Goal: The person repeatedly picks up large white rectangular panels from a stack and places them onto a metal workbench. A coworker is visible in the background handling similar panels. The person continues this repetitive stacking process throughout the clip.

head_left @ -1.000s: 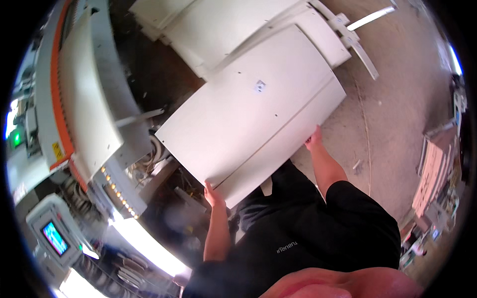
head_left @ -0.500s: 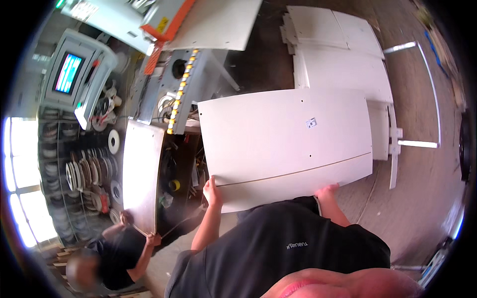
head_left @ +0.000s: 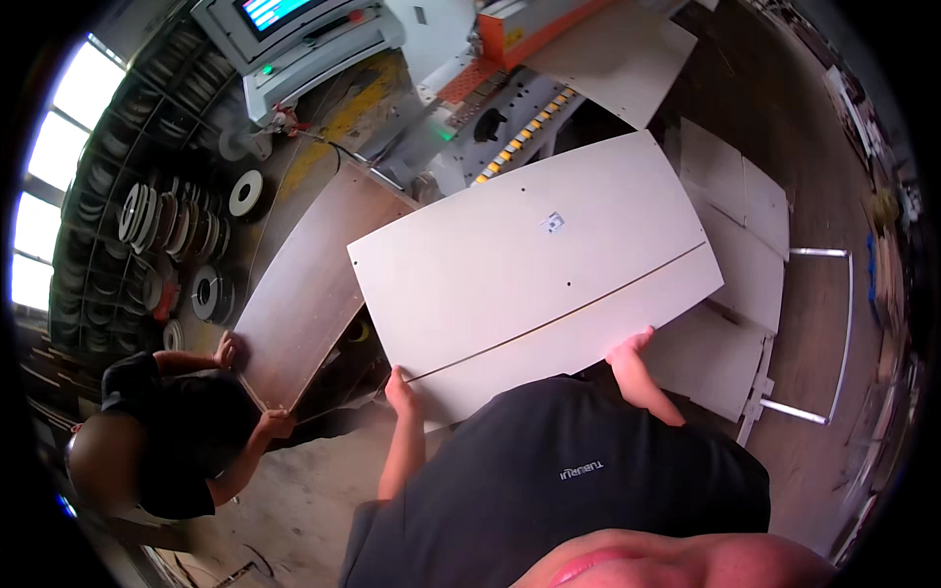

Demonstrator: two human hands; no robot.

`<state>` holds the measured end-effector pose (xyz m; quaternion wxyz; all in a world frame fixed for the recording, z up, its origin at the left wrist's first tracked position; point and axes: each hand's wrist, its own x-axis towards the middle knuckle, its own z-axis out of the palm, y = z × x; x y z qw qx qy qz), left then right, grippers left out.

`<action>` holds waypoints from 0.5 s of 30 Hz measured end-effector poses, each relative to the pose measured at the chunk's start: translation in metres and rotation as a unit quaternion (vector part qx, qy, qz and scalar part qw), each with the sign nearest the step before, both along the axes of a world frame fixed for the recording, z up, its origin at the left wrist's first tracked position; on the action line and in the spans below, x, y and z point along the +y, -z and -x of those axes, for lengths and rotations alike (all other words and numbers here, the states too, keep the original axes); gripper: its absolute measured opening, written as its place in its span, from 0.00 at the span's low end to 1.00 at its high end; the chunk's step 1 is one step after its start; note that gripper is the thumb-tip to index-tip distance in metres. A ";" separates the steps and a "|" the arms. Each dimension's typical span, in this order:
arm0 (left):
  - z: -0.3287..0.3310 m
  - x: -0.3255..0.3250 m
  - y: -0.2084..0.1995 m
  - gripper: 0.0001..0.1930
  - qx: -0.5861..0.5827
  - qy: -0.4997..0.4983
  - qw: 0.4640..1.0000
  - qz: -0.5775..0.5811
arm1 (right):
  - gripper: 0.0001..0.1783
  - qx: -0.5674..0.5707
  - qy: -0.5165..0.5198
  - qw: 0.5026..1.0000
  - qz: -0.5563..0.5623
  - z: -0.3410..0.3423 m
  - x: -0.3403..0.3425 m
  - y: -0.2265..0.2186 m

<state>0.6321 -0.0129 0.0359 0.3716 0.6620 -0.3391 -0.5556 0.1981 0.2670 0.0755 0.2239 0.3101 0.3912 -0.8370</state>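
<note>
A large white panel (head_left: 490, 284) with a long groove, several small holes and a small label is held out before my body. My left hand (head_left: 400, 390) grips its left edge close to the groove's end, thumb on top. At the near right edge, my right hand (head_left: 630, 351) holds the panel, its fingers mostly hidden beneath. The panel's far side comes up to the machine's row of yellow rollers (head_left: 524, 135). It also covers part of the stacked white panels (head_left: 730, 363) on the right.
To the left, a co-worker in dark clothes (head_left: 181, 441) holds a brownish panel (head_left: 309, 284) with both hands. Ahead stands a machine with an orange part (head_left: 544, 29) and a control screen (head_left: 270, 12). Edging rolls (head_left: 176, 220) sit left; a metal frame (head_left: 845, 333) stands right.
My view has swung, so the machine and co-worker appear farther right. The white panel has tilted in view, right end higher, and lies nearer the machine's rollers. Both hands keep their hold.
</note>
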 end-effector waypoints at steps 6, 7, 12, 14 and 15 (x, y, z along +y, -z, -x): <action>-0.036 -0.047 -0.047 0.23 -0.124 0.119 0.982 0.072 | 0.38 -0.015 -0.041 0.994 -0.102 -0.036 -0.041 0.021; -0.044 -0.048 -0.047 0.22 -0.126 0.105 0.984 0.072 | 0.38 -0.009 -0.055 0.993 -0.109 -0.038 -0.052 0.016; -0.087 -0.053 -0.011 0.16 -0.223 0.146 0.943 0.197 | 0.37 -0.028 -0.114 0.986 -0.122 -0.050 -0.084 -0.008; -0.076 -0.050 -0.033 0.20 -0.046 0.044 0.997 0.041 | 0.37 -0.049 -0.130 0.983 -0.119 -0.049 -0.086 -0.015; -0.074 -0.048 -0.039 0.19 -0.043 0.030 0.998 0.031 | 0.38 -0.047 -0.139 0.981 -0.128 -0.045 -0.085 -0.009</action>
